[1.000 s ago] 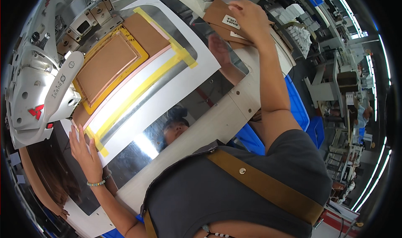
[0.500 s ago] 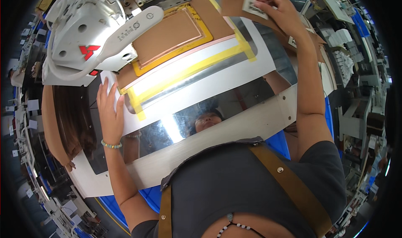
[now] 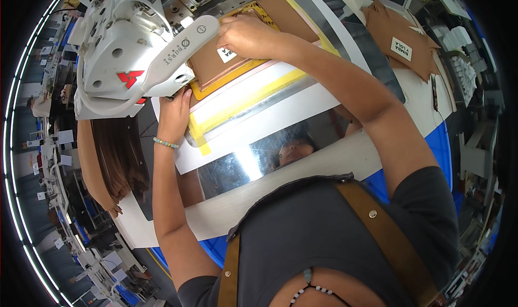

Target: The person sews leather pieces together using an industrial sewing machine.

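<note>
Right hand (image 3: 249, 37) lies palm-down on a brown leather piece (image 3: 216, 65), fingers nearly flat and spread a little, pressing rather than gripping — nothing is closed inside them. A small white label (image 3: 226, 54) sits on the leather just below the fingertips. The leather rests inside a yellow-edged frame (image 3: 253, 93) that runs out beneath and to the right of those fingers.

Left hand (image 3: 174, 115) rests at the frame's left end, fingers pointing up and tucked under the white sewing machine head (image 3: 135, 48); the fingertips are hidden, so whether they hold anything cannot be told. A beaded bracelet (image 3: 165, 143) circles that wrist.

Well to the right of the right hand, a stack of brown leather pieces (image 3: 402, 37) lies on the white table (image 3: 345, 156) — apart from both hands.
</note>
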`<action>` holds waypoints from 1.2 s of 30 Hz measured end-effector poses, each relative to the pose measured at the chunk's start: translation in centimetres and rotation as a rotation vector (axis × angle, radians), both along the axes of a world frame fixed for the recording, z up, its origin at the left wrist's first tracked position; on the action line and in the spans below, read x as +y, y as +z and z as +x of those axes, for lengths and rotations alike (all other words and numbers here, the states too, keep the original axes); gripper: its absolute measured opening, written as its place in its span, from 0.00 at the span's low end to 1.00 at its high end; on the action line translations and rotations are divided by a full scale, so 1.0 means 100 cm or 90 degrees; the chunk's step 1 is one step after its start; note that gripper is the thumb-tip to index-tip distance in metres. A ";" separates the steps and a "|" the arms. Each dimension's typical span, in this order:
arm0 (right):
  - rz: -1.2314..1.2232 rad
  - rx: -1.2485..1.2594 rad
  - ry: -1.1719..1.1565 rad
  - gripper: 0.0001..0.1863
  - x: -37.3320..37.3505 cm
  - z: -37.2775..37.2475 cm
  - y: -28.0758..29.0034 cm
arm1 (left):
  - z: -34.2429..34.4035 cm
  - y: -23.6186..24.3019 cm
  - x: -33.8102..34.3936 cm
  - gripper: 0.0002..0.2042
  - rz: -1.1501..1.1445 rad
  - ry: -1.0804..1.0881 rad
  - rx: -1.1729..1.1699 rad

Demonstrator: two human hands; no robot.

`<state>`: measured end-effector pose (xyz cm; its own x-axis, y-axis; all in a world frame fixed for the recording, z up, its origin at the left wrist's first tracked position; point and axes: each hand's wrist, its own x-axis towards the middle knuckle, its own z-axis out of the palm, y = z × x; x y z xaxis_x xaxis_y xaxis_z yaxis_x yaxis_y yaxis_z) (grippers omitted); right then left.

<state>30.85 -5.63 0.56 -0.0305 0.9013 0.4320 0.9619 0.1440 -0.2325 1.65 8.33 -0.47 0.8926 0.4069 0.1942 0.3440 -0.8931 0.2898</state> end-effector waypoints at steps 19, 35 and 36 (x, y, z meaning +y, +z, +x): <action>0.066 -0.085 0.021 0.14 0.004 -0.003 -0.019 | 0.046 -0.016 0.053 0.22 0.182 -0.138 -0.071; -0.052 0.036 0.208 0.24 -0.003 -0.031 -0.016 | 0.051 -0.017 0.079 0.16 -0.213 -0.168 -0.118; -0.051 0.036 0.211 0.24 -0.004 -0.033 -0.013 | 0.051 -0.019 0.083 0.15 -0.381 -0.178 -0.171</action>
